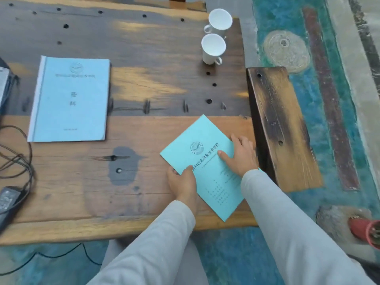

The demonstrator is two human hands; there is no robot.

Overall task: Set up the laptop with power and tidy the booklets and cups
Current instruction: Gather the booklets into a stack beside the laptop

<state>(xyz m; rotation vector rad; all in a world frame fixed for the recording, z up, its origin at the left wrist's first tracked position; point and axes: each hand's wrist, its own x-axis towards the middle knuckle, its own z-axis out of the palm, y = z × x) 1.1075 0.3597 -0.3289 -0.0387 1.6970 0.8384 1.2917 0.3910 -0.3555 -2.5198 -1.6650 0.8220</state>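
Head view. Left hand [182, 183] pinches the near-left edge of the teal booklet [202, 161], thumb on top, fingers beneath and hidden. Right hand [240, 155] lies flat on the cover, fingers spread. Booklet sits skewed near the table [144, 79] right front edge. Blue booklet [70, 99] well left. Two cups [214, 31] far right. Power adapter [8, 200] cut off at left; cover print blurred.

Thin turquoise booklet [202, 161] lying askew at near right edge; thicker blue booklet [70, 99] flat, left; two white cups [213, 48] upright, far right.
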